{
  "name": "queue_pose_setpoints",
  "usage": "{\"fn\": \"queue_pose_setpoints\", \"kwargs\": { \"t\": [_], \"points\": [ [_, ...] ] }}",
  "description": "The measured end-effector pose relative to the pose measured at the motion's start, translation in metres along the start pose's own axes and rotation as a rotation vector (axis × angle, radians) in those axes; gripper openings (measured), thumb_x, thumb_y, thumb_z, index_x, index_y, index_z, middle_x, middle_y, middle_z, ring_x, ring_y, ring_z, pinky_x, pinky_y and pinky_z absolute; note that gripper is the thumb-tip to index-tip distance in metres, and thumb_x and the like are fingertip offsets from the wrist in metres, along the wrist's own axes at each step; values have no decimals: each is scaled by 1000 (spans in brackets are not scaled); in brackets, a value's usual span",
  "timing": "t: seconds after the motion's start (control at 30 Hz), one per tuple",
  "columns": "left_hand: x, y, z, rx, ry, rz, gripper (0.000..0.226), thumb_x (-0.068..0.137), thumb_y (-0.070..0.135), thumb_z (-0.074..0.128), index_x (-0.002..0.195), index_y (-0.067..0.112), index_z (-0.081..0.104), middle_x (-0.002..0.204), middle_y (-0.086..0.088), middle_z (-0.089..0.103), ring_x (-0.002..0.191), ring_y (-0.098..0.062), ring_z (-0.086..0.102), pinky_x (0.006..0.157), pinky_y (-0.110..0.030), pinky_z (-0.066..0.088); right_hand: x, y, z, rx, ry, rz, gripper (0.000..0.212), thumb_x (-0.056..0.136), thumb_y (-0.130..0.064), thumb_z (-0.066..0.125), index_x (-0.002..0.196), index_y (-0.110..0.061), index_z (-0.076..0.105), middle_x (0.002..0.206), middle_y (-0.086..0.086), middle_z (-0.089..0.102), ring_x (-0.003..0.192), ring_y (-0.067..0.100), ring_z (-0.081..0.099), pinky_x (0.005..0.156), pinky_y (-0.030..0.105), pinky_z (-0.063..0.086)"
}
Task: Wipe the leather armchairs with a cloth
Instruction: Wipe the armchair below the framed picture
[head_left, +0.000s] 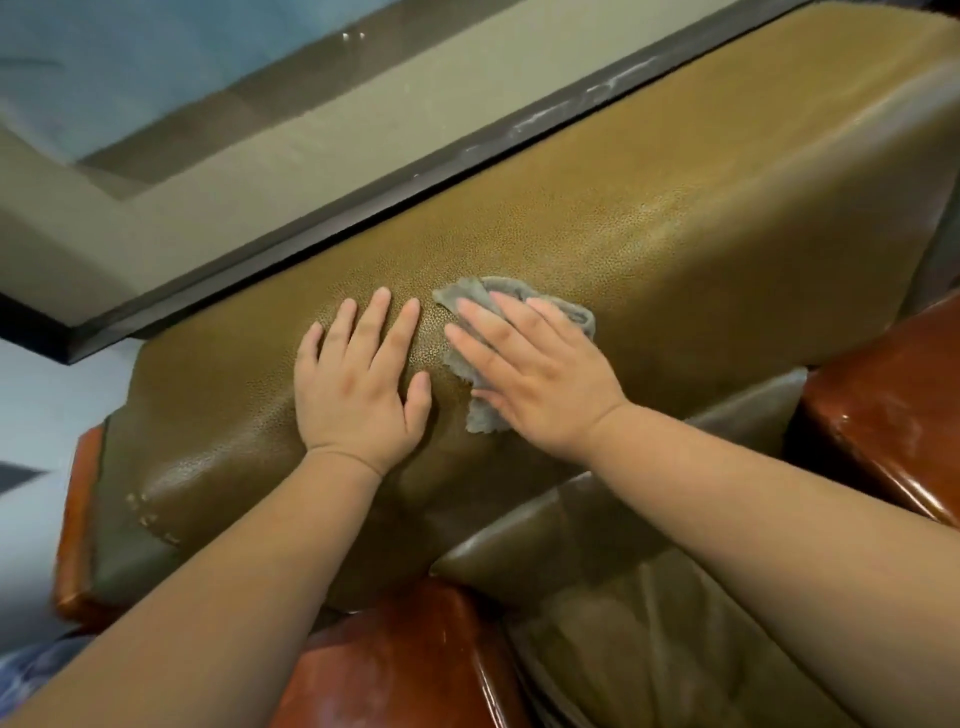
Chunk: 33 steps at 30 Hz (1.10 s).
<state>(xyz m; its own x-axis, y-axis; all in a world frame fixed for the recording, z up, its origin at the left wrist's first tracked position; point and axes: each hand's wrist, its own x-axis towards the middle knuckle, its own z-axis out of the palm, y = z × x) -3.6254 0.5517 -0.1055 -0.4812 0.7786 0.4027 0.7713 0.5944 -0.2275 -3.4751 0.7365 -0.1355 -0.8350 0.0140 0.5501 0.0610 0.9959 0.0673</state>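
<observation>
The olive-brown leather armchair fills the view; its padded backrest top (649, 223) runs from lower left to upper right. My right hand (535, 374) lies flat on a crumpled grey cloth (483, 410), pressing it against the backrest top. The cloth's edges show beyond the fingertips and under the palm. My left hand (358, 379) rests flat on the bare leather just left of the cloth, fingers spread, holding nothing. The seat cushion (623, 613) lies below my right forearm.
Glossy reddish-brown wooden armrests stand at the bottom centre (405, 660) and at the right (883, 415). A dark window frame ledge (363, 208) runs directly behind the backrest, with glass beyond it. Worn, peeling leather (150, 519) shows at the backrest's left corner.
</observation>
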Motion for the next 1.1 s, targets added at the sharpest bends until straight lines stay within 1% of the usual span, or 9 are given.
{"fn": "queue_pose_setpoints", "kwargs": {
  "t": [0.1,0.27,0.37,0.43,0.5,0.7,0.97,1.03,1.1],
  "points": [
    [-2,-2,10,20,46,-4,69,97,53,37,162,30,39,165,-6,44,148,-37,43,119,-57,31,-11,60,-2,-19,74,188,65,106,-56,47,157,-16,43,165,15,36,144,40,42,117,54,31],
    [-1,-3,18,60,82,-11,70,96,56,34,162,30,37,164,-6,44,146,-36,45,118,-56,31,-5,35,6,104,169,632,88,100,-67,42,162,-8,23,169,20,18,155,41,21,126,54,8],
    [0,-2,16,52,73,0,70,96,54,36,161,29,37,165,-6,43,147,-36,44,117,-57,32,4,-35,13,155,101,392,92,100,-58,50,164,-4,11,171,18,17,156,36,21,128,47,5],
    [2,-2,13,35,53,-5,70,94,52,38,160,27,39,166,-6,42,148,-37,43,117,-58,33,-2,-53,15,112,105,169,81,101,-46,57,162,-5,25,168,15,29,153,33,33,126,45,19],
    [0,-1,10,31,43,-7,71,95,53,38,160,26,40,166,-6,42,149,-37,42,118,-59,32,-4,-37,14,76,160,116,70,104,-44,56,159,-6,36,165,14,34,151,32,38,124,45,27],
    [-2,0,14,31,31,-6,71,96,54,39,162,30,34,166,-6,41,150,-36,40,120,-58,29,0,1,22,88,293,782,72,104,-56,47,156,-7,40,163,37,21,152,55,16,125,63,10],
    [3,-1,12,-10,14,16,69,98,50,37,163,27,34,168,-8,39,151,-37,39,120,-58,30,-16,-105,44,197,229,465,72,99,-32,63,156,-10,25,164,20,25,154,42,23,128,55,8],
    [1,-2,11,-27,6,24,69,97,50,37,163,27,34,168,-8,38,152,-36,38,120,-58,30,-19,-81,43,184,246,535,79,100,-36,61,159,-6,17,167,20,18,156,43,18,129,56,8],
    [2,-2,9,-44,-7,19,69,98,51,35,163,28,34,169,-7,37,153,-35,36,121,-58,29,-16,-56,39,245,299,844,82,106,-42,48,162,-2,4,171,23,5,159,41,4,128,58,6]
  ]
}}
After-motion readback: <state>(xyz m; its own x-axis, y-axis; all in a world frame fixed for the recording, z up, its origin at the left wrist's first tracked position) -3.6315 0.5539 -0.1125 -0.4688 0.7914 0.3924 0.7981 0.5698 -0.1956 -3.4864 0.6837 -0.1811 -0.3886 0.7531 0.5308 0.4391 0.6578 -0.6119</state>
